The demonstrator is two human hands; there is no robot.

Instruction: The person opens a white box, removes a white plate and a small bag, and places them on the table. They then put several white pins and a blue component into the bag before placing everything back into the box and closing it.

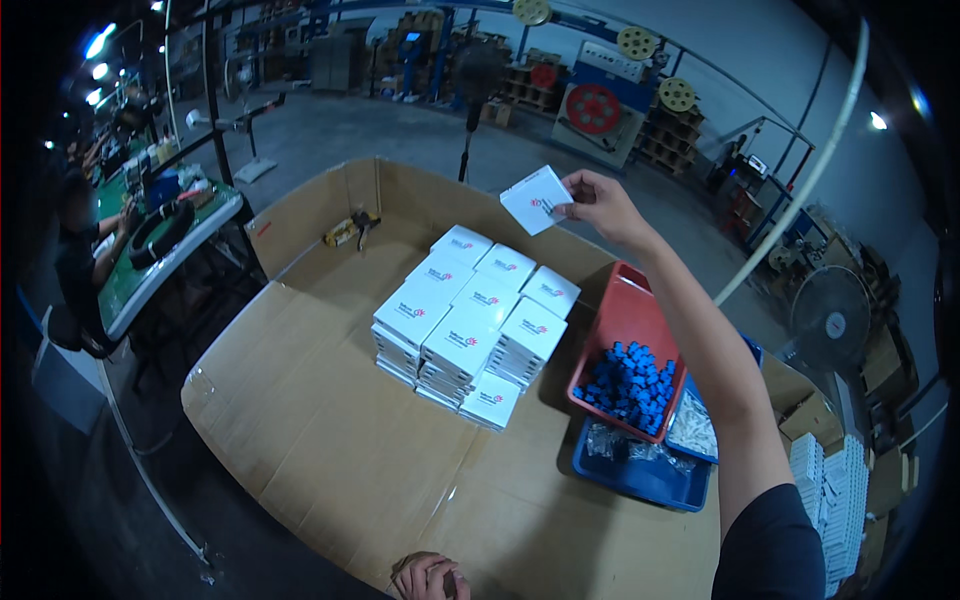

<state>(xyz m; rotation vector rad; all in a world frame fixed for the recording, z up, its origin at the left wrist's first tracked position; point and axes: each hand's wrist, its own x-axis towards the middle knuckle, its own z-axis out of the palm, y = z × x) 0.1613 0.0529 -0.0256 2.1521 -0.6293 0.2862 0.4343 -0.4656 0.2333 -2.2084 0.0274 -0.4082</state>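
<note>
My right hand (pixel 603 207), arm stretched far forward, pinches a flat white square box (pixel 532 203) by its right edge. It is held in the air, tilted, behind several stacks of matching white boxes (pixel 462 338) that stand close together in rows of uneven height. Each box has a small red mark and dark print on its lid. At the near edge, my left hand (pixel 428 577) rests on the brown cardboard (pixel 340 460) with its fingers curled in and nothing visible in them.
Right of the stacks, a red bin (pixel 625 305) holds blue plastic parts. It overlaps blue trays (pixel 640 482) with clear bags and white pieces. Cardboard walls edge the far side, near a yellow-and-black tool (pixel 350 230). A person (pixel 85 250) sits at a green bench (pixel 130 285), left.
</note>
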